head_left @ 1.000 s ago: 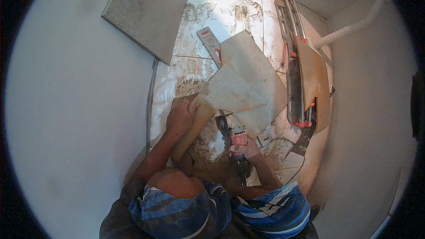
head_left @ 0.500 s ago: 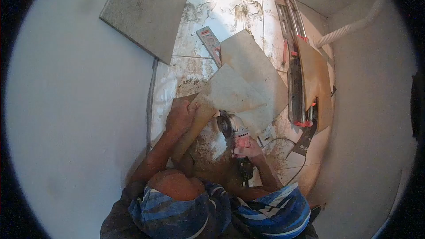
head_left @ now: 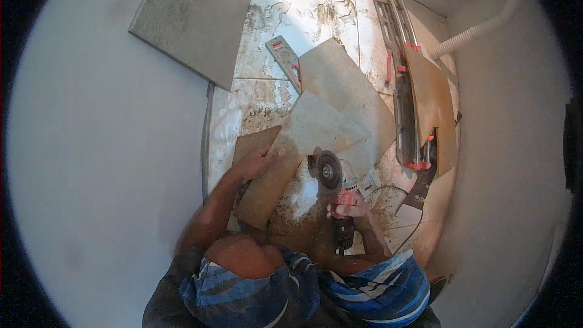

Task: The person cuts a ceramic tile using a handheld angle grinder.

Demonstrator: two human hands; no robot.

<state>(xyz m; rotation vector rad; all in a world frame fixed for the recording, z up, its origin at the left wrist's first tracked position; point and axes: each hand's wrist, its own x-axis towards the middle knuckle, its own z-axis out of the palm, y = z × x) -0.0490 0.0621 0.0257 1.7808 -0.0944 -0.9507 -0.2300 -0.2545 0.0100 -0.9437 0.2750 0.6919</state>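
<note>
My right hand is wrapped around the red and black body of an angle grinder. The grinder's dark disc faces up and stands just right of a notch in a beige tile. On the tile's left edge, my left hand has its fingers over the surface and appears to grip it; the underside of that hand is hidden. Part of the notched tile overlaps a larger tile on the floor. A brown tile piece shows beyond my left hand.
A tile cutter lies at right, with a tan tile piece on it. A large grey tile leans on the left wall. A long flat box and the grinder's cord are on the dirty floor.
The grinder has moved slightly right and turned, so its disc now shows face-on. My left hand has shifted a little right over the tile, whose lower part has swung right.
</note>
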